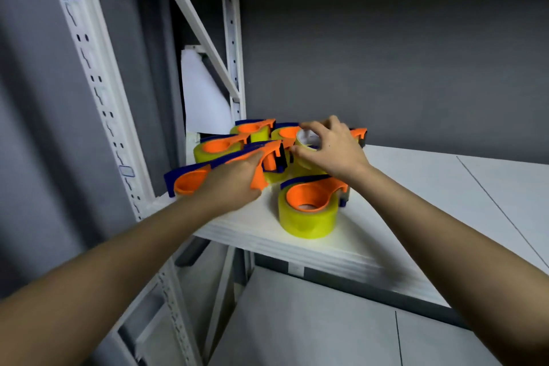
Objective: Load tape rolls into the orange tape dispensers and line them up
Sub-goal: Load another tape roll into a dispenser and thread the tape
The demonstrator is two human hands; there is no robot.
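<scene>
From the head camera: left hand (234, 178) grips an empty orange dispenser (225, 168) at the white shelf's (416, 187) left corner, fingers wrapped over its handle. Right hand (329, 145) curls round a yellow tape roll (306, 157) just beside it, thumb at the near rim. A loaded dispenser (310, 208) sits in front, three more (252, 131) cluster behind by the rack upright (234, 38)

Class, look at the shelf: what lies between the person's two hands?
In the head view, between the left hand and the right hand sits the orange and blue front end of the dispenser that the left hand holds.
</scene>
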